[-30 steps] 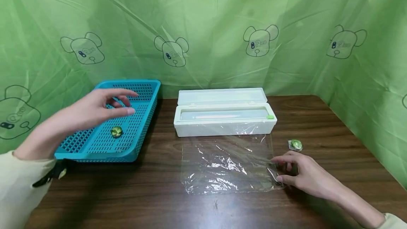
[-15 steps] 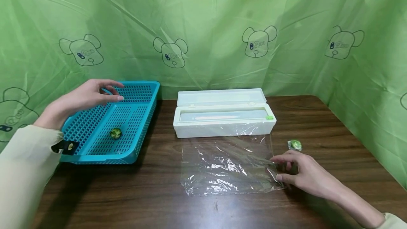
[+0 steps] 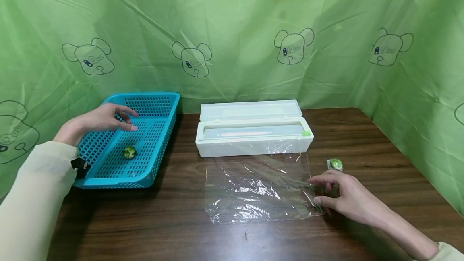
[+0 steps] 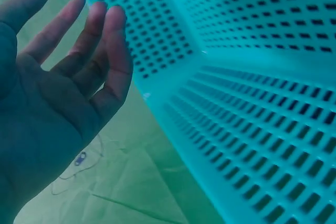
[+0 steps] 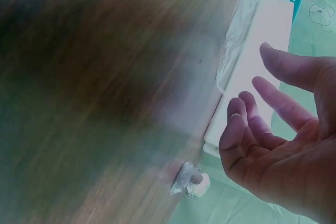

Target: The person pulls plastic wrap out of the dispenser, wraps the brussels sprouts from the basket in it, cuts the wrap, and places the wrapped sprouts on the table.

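Observation:
My left hand (image 3: 101, 119) hovers over the left part of a turquoise perforated plastic basket (image 3: 159, 148), thumb and fingers apart with nothing between them. Below it in the basket lies a small round green vegetable (image 3: 129, 152), much like a Brussels sprout. A sheet of clear cling film (image 3: 253, 192) lies on the table, running out from the front of a white cling film box (image 3: 253, 147). At the film's right edge is my right hand (image 3: 346, 194), fingers loosely bent and spread. In the right wrist view that hand (image 5: 294, 145) holds nothing.
A small green piece wrapped in film (image 3: 335, 164) sits on the wooden table (image 3: 174, 220) just beyond my right hand. The film box has its lid (image 3: 250, 110) raised behind it and a green slider (image 3: 306, 133). A green curtain (image 3: 232, 23) closes off the back and sides.
My left hand first drew back to the left over the basket, then lowered slightly toward it. The right hand, film and box have stayed in place.

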Tool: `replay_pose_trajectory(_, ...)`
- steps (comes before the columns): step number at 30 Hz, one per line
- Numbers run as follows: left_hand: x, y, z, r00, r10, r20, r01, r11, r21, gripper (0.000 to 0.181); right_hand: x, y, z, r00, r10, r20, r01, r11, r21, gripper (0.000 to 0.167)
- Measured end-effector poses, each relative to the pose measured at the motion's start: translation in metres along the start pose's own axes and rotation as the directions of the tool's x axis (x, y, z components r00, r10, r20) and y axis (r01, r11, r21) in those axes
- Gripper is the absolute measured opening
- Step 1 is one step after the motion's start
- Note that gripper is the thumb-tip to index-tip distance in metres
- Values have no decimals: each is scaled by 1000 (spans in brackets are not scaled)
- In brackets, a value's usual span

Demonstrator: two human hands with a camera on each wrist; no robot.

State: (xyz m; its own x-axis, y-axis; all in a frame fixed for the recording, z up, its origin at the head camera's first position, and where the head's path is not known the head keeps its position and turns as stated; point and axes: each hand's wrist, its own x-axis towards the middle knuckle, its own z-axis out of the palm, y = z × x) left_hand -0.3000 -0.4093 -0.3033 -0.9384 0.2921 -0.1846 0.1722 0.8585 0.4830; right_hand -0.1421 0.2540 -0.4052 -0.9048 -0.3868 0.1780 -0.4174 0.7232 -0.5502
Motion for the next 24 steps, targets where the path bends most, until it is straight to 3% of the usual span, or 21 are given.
replay_pose_trajectory(5,4,-12,11,996,-12,90,10,1000,19,64,1,-1,-1,1000,3,-4,-3,1000,-3,44)
replay_pose_trajectory(13,10,-25,22,978,-27,209,23,999,24,60,3,-3,-1,1000,13,0,-13,1000,-2,43)
replay_pose_trajectory(16,9,-28,24,962,-77,263,72,997,26,57,3,-3,-1,1000,19,11,-19,1000,4,43)
replay_pose_trajectory(19,9,-29,25,936,-148,319,148,989,25,49,4,-3,-1,1000,20,15,-21,1000,8,43)
replay_pose_trajectory(24,10,-27,27,901,-224,370,228,973,35,39,5,-2,-1,1000,19,11,-20,1000,10,43)
